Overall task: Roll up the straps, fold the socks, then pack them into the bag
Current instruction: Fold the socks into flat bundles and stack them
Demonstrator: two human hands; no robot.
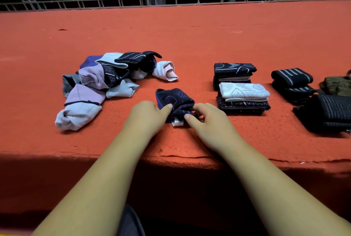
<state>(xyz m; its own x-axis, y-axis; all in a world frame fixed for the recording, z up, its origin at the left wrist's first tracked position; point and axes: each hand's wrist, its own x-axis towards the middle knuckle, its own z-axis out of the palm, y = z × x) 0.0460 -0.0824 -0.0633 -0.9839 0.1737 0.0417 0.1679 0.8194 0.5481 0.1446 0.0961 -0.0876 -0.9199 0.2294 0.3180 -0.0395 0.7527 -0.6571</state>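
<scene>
Far left: pile of unfolded socks (106, 83) on the red carpeted ledge (190, 36). Lilac, white, grey and a couple of dark ones, all tangled. Reads as the input queue, dumped loose so one can be pulled at a time.

Centre: left hand (146, 114) and right hand (207, 118) both on one navy sock (174, 100) with purple lines. It lies just in front of the pile, near the ledge's front edge. Left thumb presses onto the sock's near-left side, with the other fingers hidden behind the cloth, so it's a pinch as far as I can see. Right hand pinches the near-right corner between thumb and forefinger, the rest curled. A white tag (177, 122) pokes out under the sock between the hands. The sock is bunched and partly doubled over. My read: mid-fold, with both hands pinning the near end so the layers line up.

Right of that: two stacks of folded socks, the rear stack (234, 73) dark on top, the front stack (244, 99) white-patterned on top (squared off, kept apart from the loose pile).

Further right: rolled straps (291, 79), black with grey stripes, and a bigger roll (326, 112) nearer the edge. Straps look done; socks roughly halfway.

Far right: olive patterned thing (338, 85), cut off by the frame. Might be the bag, cannot tell. Nothing visibly packed yet.
</scene>
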